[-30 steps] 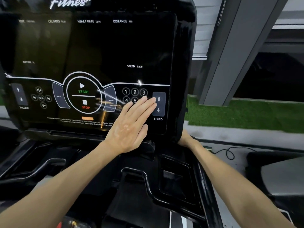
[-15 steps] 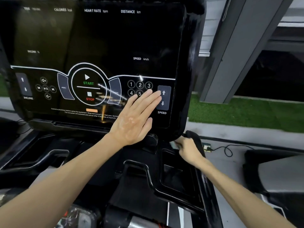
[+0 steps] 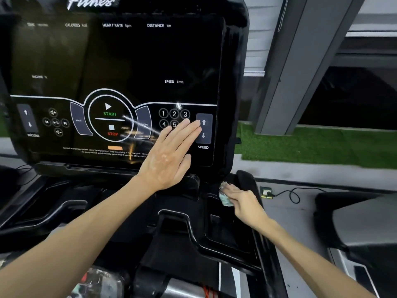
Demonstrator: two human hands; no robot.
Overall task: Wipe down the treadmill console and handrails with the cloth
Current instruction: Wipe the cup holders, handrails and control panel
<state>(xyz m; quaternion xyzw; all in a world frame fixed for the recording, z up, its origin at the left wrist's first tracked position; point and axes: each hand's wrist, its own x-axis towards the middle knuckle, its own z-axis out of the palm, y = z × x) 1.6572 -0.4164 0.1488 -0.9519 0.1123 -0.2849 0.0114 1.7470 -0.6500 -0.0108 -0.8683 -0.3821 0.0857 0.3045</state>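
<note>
Cloth sits under the right hand, which curls over it and presses it on the rail. Left hand lies flat and open on the console. Best to rub slowly, pushing down hard.

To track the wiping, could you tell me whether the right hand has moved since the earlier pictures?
Yes. The right hand, holding the cloth, has come out from behind the console at its lower right corner, toward the person.
</note>
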